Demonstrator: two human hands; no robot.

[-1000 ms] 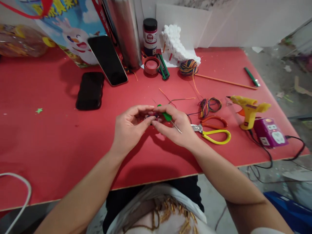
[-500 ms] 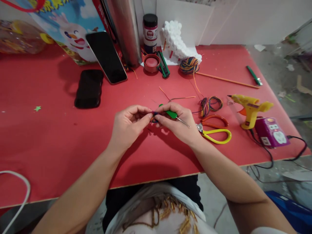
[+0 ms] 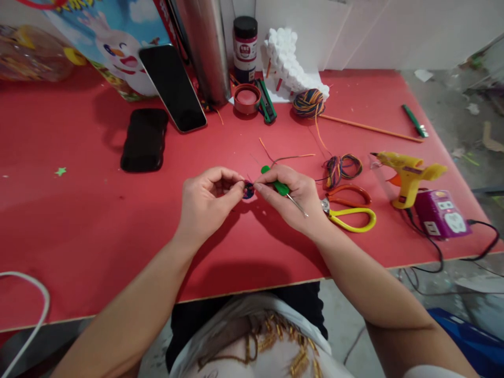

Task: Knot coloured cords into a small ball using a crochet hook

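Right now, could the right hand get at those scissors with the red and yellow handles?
Probably yes: the scissors lie right beside the right hand, handles uncovered, though it would likely need to free itself from the green-handled tool and small yarn piece.

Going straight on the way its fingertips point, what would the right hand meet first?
The right hand would likely meet the small dark yarn piece, if not touching it already, then the left hand; depth is unclear.
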